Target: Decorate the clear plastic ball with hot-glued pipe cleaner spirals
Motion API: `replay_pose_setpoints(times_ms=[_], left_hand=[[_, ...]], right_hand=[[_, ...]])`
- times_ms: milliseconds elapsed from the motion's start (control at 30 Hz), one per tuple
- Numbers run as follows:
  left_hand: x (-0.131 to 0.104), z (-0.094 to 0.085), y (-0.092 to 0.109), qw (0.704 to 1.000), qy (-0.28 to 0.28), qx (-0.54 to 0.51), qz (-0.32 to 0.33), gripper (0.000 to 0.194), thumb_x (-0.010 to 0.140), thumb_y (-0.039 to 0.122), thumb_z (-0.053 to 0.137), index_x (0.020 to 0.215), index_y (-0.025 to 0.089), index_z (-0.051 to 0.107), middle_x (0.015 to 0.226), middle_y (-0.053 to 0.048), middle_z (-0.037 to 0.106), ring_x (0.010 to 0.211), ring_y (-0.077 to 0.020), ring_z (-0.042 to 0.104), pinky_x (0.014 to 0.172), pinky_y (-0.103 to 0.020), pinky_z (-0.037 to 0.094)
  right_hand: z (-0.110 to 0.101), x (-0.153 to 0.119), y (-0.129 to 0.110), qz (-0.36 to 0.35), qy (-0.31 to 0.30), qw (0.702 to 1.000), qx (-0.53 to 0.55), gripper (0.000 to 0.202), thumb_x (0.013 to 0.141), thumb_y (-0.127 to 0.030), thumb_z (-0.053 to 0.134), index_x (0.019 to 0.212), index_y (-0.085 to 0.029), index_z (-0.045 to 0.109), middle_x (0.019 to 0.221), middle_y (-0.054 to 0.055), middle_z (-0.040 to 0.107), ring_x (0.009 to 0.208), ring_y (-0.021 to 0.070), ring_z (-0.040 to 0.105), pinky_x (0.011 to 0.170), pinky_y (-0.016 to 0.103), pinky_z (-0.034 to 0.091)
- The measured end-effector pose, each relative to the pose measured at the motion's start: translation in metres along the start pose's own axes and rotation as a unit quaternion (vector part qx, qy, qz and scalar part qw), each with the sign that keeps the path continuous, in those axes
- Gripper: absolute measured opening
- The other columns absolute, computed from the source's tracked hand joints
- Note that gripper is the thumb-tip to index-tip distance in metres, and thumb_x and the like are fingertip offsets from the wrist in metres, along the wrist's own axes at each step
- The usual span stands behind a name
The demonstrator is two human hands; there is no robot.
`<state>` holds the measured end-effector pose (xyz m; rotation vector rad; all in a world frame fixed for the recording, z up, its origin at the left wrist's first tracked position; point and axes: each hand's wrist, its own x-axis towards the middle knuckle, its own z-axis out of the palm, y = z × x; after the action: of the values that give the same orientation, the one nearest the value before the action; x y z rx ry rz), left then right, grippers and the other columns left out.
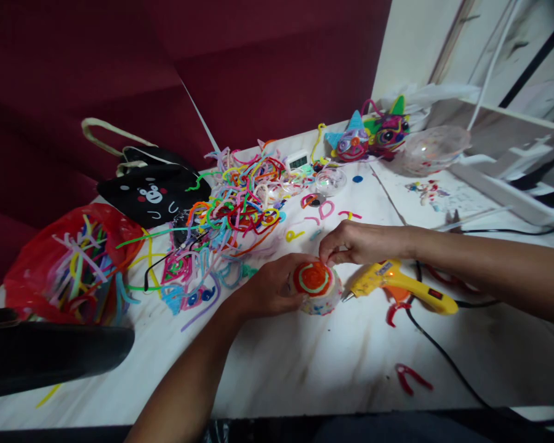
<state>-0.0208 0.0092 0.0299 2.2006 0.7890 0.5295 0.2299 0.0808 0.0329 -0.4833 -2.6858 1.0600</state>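
My left hand (277, 286) is wrapped round a clear plastic ball (322, 304), gripping it from the left. On top of the ball sits an orange coil (307, 280) with a pale green ring of pipe cleaner on it. My right hand (344, 241) pinches at the ball's upper right edge; whatever lies between its fingertips is too small to make out. Just right of the ball lies a yellow glue gun (401, 284), its nozzle pointing at the ball. Red-handled pliers (410, 378) rest nearer the front edge.
A tangled heap of pipe cleaners (244, 197) covers the table's back middle. At left are a red plastic bag (32, 271) of pipe cleaners and a black bag (138, 191). Decorated balls (353, 144) stand at the back, near a clear bowl (436, 147). A black cord (443, 354) crosses the right side.
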Motion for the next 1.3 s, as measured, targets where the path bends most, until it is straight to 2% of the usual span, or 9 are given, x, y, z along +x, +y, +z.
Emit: replay_pose_setpoints(times_ms=[300,533,667,933,1100,1300], left_hand=[[0.0,0.001,0.001,1.0,0.002,0.006,-0.001,0.056,0.078,0.02,0.068,0.129,0.021,0.047,0.128,-0.012,0.062,0.116,-0.0264,0.061,0.098,-0.042,0.048],[0.002,0.002,0.001,1.0,0.006,-0.001,0.004,0.054,0.079,0.023,0.069,0.129,0.021,0.048,0.127,-0.01,0.063,0.116,-0.0255,0.061,0.099,-0.041,0.047],[0.002,0.002,0.0,1.0,0.003,-0.006,0.024,0.054,0.079,0.023,0.068,0.129,0.022,0.047,0.128,-0.01,0.062,0.117,-0.0261,0.06,0.1,-0.042,0.047],[0.002,-0.001,0.003,0.999,-0.006,-0.016,0.04,0.052,0.082,0.027,0.064,0.131,0.025,0.046,0.129,-0.012,0.061,0.119,-0.0282,0.058,0.102,-0.047,0.046],[0.002,0.0,0.008,0.999,-0.001,-0.019,0.034,0.048,0.084,0.029,0.06,0.13,0.022,0.047,0.127,-0.012,0.061,0.117,-0.0276,0.059,0.1,-0.046,0.048],[0.003,0.009,0.012,0.999,0.014,0.039,0.016,0.044,0.087,0.031,0.058,0.129,0.02,0.05,0.13,-0.013,0.06,0.12,-0.0278,0.057,0.103,-0.043,0.046]], right_hand=[[-0.002,0.008,-0.004,-0.02,-0.01,0.999,-0.031,0.019,0.086,-0.008,0.052,0.081,-0.015,0.068,0.072,0.003,0.067,0.063,0.012,0.058,0.061,0.025,0.04],[0.004,0.0,0.004,-0.015,0.013,1.0,-0.009,0.016,0.086,-0.009,0.054,0.089,-0.014,0.07,0.082,0.005,0.072,0.072,0.0122,0.064,0.067,0.023,0.046],[0.005,-0.002,0.005,-0.003,0.023,1.0,-0.006,0.019,0.085,-0.008,0.053,0.091,-0.014,0.07,0.08,0.004,0.073,0.07,0.0117,0.064,0.068,0.024,0.047],[0.002,-0.005,-0.005,0.008,0.009,1.0,-0.013,0.021,0.087,-0.01,0.052,0.096,-0.013,0.071,0.088,0.008,0.075,0.075,0.0141,0.066,0.069,0.026,0.048],[0.002,-0.006,-0.012,0.014,0.014,1.0,-0.02,0.019,0.087,-0.012,0.054,0.095,-0.014,0.071,0.089,0.008,0.075,0.078,0.0154,0.067,0.072,0.027,0.048],[0.005,-0.005,-0.013,0.026,0.027,0.999,-0.03,0.018,0.086,-0.009,0.055,0.093,-0.013,0.071,0.085,0.007,0.075,0.073,0.0141,0.067,0.068,0.025,0.048]])
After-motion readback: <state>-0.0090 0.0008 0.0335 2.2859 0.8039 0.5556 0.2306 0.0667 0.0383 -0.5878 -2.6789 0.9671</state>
